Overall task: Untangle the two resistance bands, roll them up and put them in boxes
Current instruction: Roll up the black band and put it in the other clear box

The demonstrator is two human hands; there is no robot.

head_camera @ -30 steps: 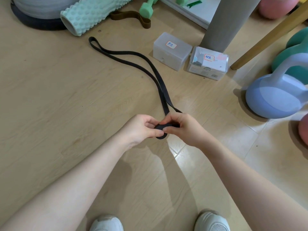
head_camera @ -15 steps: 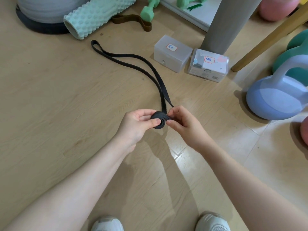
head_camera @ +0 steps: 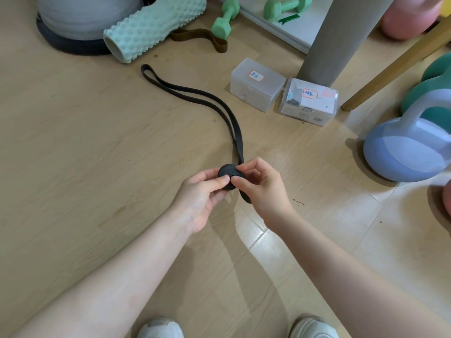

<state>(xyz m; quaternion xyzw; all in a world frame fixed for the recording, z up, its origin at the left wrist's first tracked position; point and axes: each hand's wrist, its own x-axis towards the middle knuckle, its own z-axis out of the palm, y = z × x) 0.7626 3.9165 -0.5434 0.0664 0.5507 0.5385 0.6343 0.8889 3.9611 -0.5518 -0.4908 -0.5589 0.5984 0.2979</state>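
A black resistance band (head_camera: 195, 93) lies on the wooden floor, its loose loop reaching up and left. Its near end is wound into a small tight roll (head_camera: 228, 173) held above the floor. My left hand (head_camera: 202, 193) pinches the roll from the left and my right hand (head_camera: 261, 189) pinches it from the right. A brown band (head_camera: 200, 37) lies flat at the top by the foam roller. Two clear plastic boxes with red-edged labels stand beyond: the left box (head_camera: 256, 84) looks empty, the right box (head_camera: 310, 101) has things inside.
A mint foam roller (head_camera: 151, 25) and a grey ball on a dark base (head_camera: 78, 23) lie top left. Green dumbbells (head_camera: 224, 20), a grey post (head_camera: 336, 37) and a wooden leg (head_camera: 395, 67) stand behind the boxes. A blue kettlebell (head_camera: 410, 145) sits right. My shoes (head_camera: 161, 328) show below.
The roll has grown thicker as my hands wound more band onto it. The loose loop on the floor has been drawn shorter, toward my hands.
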